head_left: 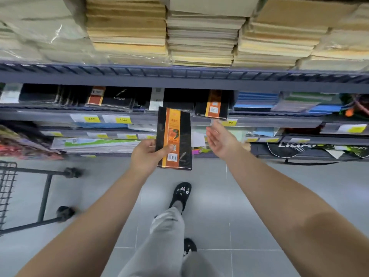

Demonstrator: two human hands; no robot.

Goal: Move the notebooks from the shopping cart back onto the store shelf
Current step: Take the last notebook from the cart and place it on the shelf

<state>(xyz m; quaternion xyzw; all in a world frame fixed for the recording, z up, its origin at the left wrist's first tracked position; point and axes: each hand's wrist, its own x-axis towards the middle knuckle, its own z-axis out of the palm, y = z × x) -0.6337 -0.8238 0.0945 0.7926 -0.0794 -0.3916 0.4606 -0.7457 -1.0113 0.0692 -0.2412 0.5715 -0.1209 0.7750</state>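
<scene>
My left hand (148, 154) grips a black notebook (174, 138) with an orange band, holding it upright in front of the shelf (179, 118) edge. To its right my right hand (221, 139) is open, palm turned toward the notebook, holding nothing. On the shelf just above sit matching black and orange notebooks (212, 105), with more of them (107, 97) further left. The shopping cart (12, 188) shows only its wire corner and wheels at the left edge; what it holds is out of view.
Stacks of tan paper pads (201, 37) fill the shelf above. Blue and green notebooks (257, 100) lie to the right. Yellow price tags (121, 119) line the shelf edges. Lower shelves hold coloured stationery. My legs and black shoes (179, 194) stand on the grey tile floor.
</scene>
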